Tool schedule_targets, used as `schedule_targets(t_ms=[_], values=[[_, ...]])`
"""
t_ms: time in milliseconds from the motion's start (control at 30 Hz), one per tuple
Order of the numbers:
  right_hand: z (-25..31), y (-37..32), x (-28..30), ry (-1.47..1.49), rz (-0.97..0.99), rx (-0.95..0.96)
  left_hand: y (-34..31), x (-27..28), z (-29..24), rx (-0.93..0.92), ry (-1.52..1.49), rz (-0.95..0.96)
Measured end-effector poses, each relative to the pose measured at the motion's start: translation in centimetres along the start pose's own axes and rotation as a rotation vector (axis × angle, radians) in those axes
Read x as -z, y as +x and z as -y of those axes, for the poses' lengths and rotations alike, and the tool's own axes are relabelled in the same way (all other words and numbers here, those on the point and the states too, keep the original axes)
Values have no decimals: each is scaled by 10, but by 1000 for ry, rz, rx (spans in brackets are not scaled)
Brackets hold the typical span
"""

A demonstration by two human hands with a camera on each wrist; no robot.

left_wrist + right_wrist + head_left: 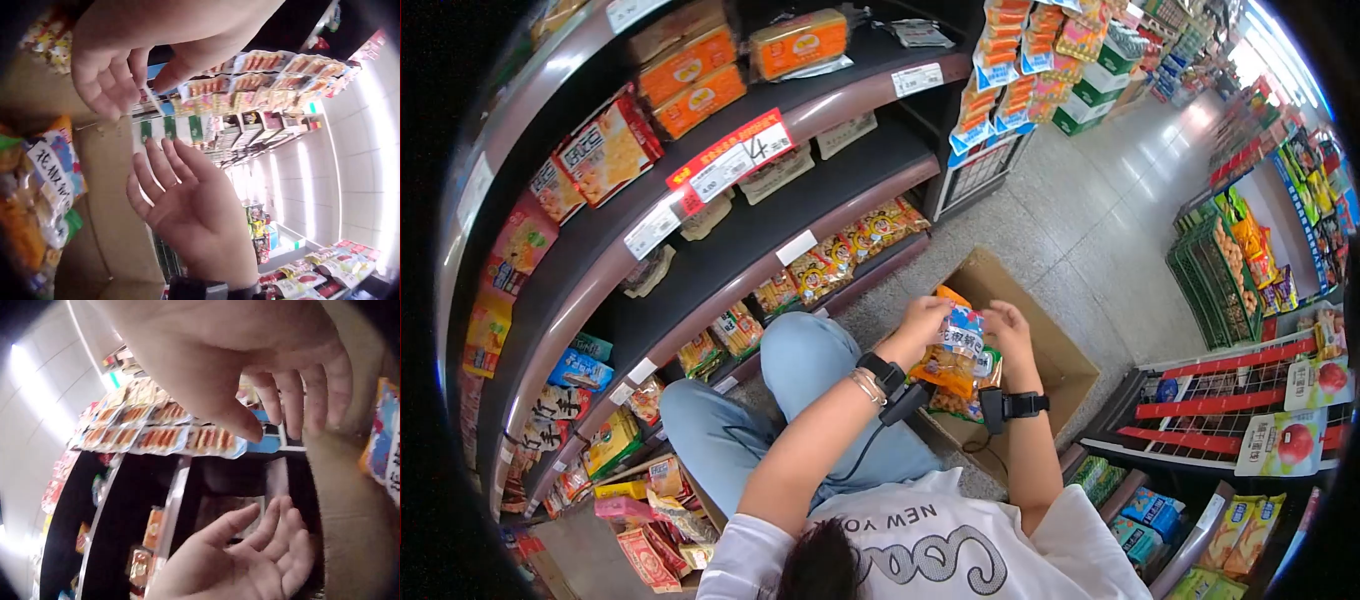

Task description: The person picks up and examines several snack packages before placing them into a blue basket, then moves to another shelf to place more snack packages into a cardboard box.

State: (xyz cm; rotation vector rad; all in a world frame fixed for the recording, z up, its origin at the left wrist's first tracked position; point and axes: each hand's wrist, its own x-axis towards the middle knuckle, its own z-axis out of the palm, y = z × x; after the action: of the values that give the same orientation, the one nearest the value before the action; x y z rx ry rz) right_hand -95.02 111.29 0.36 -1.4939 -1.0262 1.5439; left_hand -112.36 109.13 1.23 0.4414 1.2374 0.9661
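Observation:
My left hand (pixel 922 326) and my right hand (pixel 1007 326) hover apart above an open cardboard box (pixel 1055 350), holding nothing. In the left wrist view the right hand (pixel 197 215) shows its palm, fingers spread and relaxed, while the left hand (pixel 144 37) has loosely bent fingers. From the right wrist, the right hand's fingers (pixel 315 394) hang loosely and the left palm (pixel 244 562) faces up. Below the hands, an orange and blue snack bag (pixel 956 350) with a white label lies in the box. A green-edged bag (pixel 988 368) lies beside it, partly hidden.
Store shelves (pixel 700 260) with packaged snacks rise on the left. A hanging snack rack (pixel 1000 75) stands ahead. Green crates (pixel 1215 280) and a red-striped rack (pixel 1220 400) are on the right. Another box of packets (pixel 665 530) sits at lower left. Tiled floor (pixel 1090 220) runs ahead.

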Motion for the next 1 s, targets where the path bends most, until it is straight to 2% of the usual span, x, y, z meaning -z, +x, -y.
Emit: schedule_targets(t_ms=[100,200,333,433,467,533,700,833,933,1000], values=[[-55,26,25,-101,-103,-200,27,6,34,35,82,25],[-65,22,29,-168,-131,-339,49,9,66,-73,320,-225],[-66,17,25,-50,2,-407,63,17,83,-18,250,-207],[-58,18,26,-49,74,-419,71,24,86,114,88,47],[-58,20,26,-56,104,-421,72,24,86,93,117,83],[-52,17,25,-90,82,-400,49,13,62,54,176,152],[-45,3,28,116,77,-329,41,12,56,23,169,17],[-11,-29,18,175,30,-198,18,14,40,85,13,237],[-4,-40,22,199,74,18,-10,9,23,-159,176,132],[14,-52,13,210,54,168,-22,10,11,-275,75,191]])
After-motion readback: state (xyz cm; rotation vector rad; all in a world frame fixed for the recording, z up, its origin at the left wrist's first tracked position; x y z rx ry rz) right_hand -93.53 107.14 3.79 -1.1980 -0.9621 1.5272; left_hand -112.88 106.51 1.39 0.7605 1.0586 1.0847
